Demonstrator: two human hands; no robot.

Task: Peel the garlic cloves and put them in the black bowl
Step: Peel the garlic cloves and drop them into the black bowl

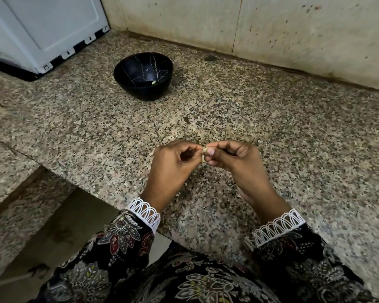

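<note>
Garlic clove (pixel 204 151): small, pale, lying between the fingertips of both hands above the near middle of the tabletop (pixel 271 119); most of it is hidden by the fingers.

Head view, items in order:

1. Left hand (pixel 173 162): fingers curling inward, thumb and forefinger pinching the clove from the left side. The hand is hanging just above the speckled granite, not resting on it.

2. Right hand (pixel 234 158): fingers curling likewise, thumb and forefinger pinching the same clove from the right; the thumbnail is facing the camera right beside the clove. The two hands are touching at the fingertips.

3. Black bowl (pixel 143 75): standing upright on the tabletop, well apart from the hands, toward the far left. Thin pale veins are running across its inner wall.

4. Peeled clove (pixel 154 82): one small pale piece lying inside the bowl, near the bottom on its right side.

5. Sleeves (pixel 123 237): dark floral fabric with white lace cuffs, covering both wrists.

6. White appliance (pixel 42 29): sitting at the far left corner of the tabletop.

7. Tiled wall (pixel 271 25): beige, spotted, running along the back edge.
</note>
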